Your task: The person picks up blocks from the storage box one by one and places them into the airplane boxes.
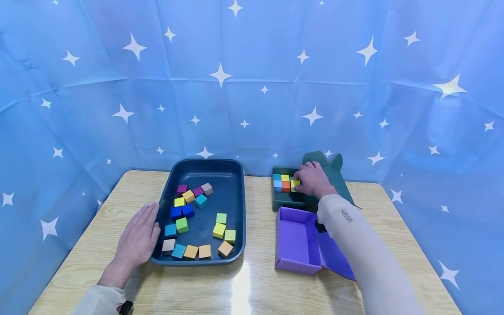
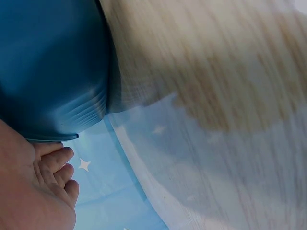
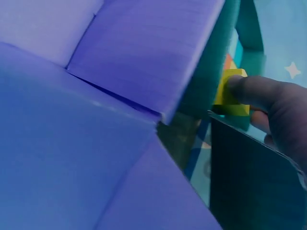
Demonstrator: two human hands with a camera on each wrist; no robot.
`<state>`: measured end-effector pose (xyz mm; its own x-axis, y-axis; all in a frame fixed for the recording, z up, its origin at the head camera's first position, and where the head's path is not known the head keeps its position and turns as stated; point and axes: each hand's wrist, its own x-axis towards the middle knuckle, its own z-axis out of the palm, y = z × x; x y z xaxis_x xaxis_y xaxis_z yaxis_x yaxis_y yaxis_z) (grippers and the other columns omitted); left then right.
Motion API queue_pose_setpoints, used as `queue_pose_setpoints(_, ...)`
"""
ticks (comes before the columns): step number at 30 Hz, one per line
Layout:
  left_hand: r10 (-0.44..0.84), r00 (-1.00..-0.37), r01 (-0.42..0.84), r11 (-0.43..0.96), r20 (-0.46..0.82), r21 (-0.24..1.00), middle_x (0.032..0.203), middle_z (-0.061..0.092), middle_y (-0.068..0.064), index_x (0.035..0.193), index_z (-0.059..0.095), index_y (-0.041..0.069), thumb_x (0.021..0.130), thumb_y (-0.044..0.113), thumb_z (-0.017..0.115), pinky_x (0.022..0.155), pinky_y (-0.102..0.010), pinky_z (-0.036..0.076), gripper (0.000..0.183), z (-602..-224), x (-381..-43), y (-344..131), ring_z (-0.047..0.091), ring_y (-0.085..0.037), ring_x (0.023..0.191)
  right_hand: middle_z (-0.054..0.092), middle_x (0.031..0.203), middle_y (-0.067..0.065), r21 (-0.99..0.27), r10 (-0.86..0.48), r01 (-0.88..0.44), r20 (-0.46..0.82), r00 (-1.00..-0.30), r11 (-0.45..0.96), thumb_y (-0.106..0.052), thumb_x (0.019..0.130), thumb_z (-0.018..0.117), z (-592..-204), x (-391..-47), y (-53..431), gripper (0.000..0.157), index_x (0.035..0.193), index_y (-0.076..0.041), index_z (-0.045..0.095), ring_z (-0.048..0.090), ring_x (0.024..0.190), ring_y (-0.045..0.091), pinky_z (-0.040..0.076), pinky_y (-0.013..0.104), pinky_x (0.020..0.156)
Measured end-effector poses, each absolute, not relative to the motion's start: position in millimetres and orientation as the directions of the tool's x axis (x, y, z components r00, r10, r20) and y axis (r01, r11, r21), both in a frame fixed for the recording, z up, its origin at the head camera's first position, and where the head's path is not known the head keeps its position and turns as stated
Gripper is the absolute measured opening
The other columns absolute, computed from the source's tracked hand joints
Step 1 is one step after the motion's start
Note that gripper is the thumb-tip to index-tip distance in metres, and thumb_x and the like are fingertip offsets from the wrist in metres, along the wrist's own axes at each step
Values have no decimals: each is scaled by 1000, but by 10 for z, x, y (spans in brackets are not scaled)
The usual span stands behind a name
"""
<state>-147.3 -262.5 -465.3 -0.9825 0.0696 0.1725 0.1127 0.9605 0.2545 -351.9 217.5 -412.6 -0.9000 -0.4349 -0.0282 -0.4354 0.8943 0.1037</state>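
My right hand (image 1: 313, 180) pinches a yellow block (image 3: 231, 98) inside the open green box (image 1: 289, 204) at the back right. Beside that block, blue, yellow and orange blocks (image 1: 285, 187) sit in rows against the box's left side. The palm and part of the fingers are out of the right wrist view. Against the left rim of a dark blue tray (image 1: 241, 210) my left hand (image 1: 138, 236) rests with its fingers extended. Several loose blocks lie in the tray, among them a dark blue block (image 1: 188, 211), a green block (image 1: 182, 225) and a pale orange block (image 1: 225, 249).
In front of the green box stands an open purple box (image 1: 297, 238), its lid (image 1: 334, 258) folded out to the right beneath my right forearm. The green lid (image 1: 339, 177) leans back on the right. A blue starry curtain (image 1: 252, 57) surrounds the wooden table (image 1: 260, 288).
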Motion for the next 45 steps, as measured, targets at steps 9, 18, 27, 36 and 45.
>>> queue_pose_setpoints(9,60,-984,103,960,168,261,157,29,-24,152,23,-3,104,22,36,120,-54,21,56,-4670,-1476,-2631,23,-42,147,66,108,8,139,-451,-451,-32,-892,882,-37,83,75,-4276,-3542,2187,30,105,-16,75,51,114,34,28,56,114)
queue_pose_setpoints(18,59,-980,110,956,188,273,156,31,-24,152,25,-3,104,21,37,123,-51,18,55,-4663,-1466,-2632,24,-42,146,66,105,9,156,-450,-445,-1,-893,882,-36,83,76,-4343,-3563,2167,34,109,-15,74,52,111,33,29,55,113)
queue_pose_setpoints(27,56,-982,104,956,179,276,157,30,-24,152,24,-3,104,21,37,123,-51,17,56,-4658,-1465,-2629,23,-41,147,67,109,10,225,-448,-431,25,-894,874,-37,84,75,-4404,-3585,2153,34,108,-14,75,53,113,33,30,53,113)
queue_pose_setpoints(36,61,-980,112,955,187,274,156,31,-24,152,26,-3,103,21,37,123,-50,17,55,-4676,-1468,-2624,24,-41,146,67,109,10,259,-446,-422,40,-894,869,-37,85,74,-4477,-3577,2164,30,103,-13,76,53,113,32,30,53,113)
queue_pose_setpoints(45,62,-982,109,957,178,268,156,30,-25,152,24,-3,103,21,37,122,-52,19,56,-4668,-1469,-2632,23,-42,147,69,115,10,182,-444,-421,112,-889,889,-35,86,74,-4297,-3529,2071,32,110,-13,74,52,115,33,28,55,114)
